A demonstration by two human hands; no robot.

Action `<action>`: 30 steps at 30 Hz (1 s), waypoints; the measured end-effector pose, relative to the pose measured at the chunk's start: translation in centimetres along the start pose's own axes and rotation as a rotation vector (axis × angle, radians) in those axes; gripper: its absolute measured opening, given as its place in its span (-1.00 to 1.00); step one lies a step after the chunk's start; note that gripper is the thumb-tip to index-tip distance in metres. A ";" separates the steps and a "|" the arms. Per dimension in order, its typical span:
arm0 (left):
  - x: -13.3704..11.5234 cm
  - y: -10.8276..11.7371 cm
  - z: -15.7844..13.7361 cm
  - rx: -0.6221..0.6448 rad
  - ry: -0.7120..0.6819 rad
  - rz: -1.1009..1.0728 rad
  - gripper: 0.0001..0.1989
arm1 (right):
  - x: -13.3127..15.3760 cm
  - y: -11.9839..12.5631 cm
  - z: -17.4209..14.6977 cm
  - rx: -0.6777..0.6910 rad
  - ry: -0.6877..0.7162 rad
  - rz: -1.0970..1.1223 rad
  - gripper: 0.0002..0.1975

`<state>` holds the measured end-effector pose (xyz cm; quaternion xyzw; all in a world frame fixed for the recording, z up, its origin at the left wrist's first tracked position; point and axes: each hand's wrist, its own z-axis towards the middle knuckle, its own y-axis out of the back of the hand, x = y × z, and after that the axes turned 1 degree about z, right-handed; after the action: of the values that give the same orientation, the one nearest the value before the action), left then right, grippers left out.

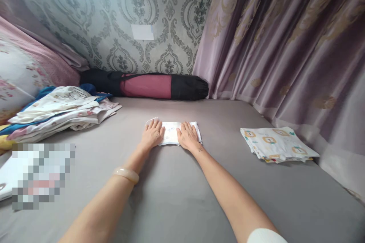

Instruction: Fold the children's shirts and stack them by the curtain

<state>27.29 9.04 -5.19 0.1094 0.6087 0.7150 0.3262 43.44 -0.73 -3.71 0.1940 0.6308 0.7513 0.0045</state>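
Observation:
A small white folded cloth (170, 133) with faint printing lies on the grey bed sheet (176, 190), straight ahead of me. On its left end rests my left hand (153, 133), palm down with the fingers stretched forward. A thin white cord (151, 119) loops out past those fingertips. My right hand (188, 135) presses flat on the right part of the same cloth, fingers pointing away from me. Neither hand grips it. The cloth's ends are partly hidden under the hands.
Folded patterned cloth (273, 144) lies at the right, near the purple curtain (242, 45). At the left are a pile of clothes (65, 108) and a blurred white object (37, 174). A long black and red bag (146, 86) lies along the wall.

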 end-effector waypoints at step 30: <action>0.0 1.0 -1.2 -0.007 -0.035 -0.042 -0.51 | -1.9 1.3 -0.4 0.073 -0.104 -0.040 -0.38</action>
<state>26.32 8.01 -4.49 0.1079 0.6025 0.7082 0.3519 45.39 -1.81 -3.08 0.2201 0.6605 0.7164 0.0453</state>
